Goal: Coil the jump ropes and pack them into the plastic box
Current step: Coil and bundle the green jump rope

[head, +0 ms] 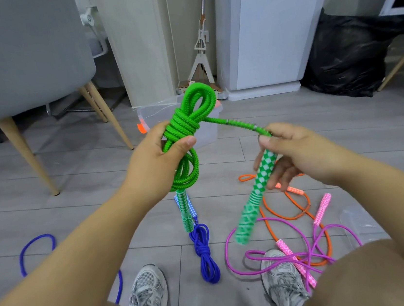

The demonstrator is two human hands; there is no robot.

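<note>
Green jump rope [187, 124] is held up over the floor, in front of the clear plastic box [206, 133] that stands just beyond it. Most of it is bundled into long loops with several turns wound round the middle, and a short tail runs from the wrap to the checkered handle [263, 181]. To finish well, I judge the tail should be drawn snug and tucked through the upper loop, with the wrap pinched hard so the turns cannot slip, before the bundle goes into the box. At the wrap the left hand [153, 156] grips the bundle, thumb across the front. The right hand [297, 151] pinches the handle near its top, its fingers [277, 176] loosely curled behind it, and the handle slants downward. The other handle [185, 213] hangs below the bundle.
</note>
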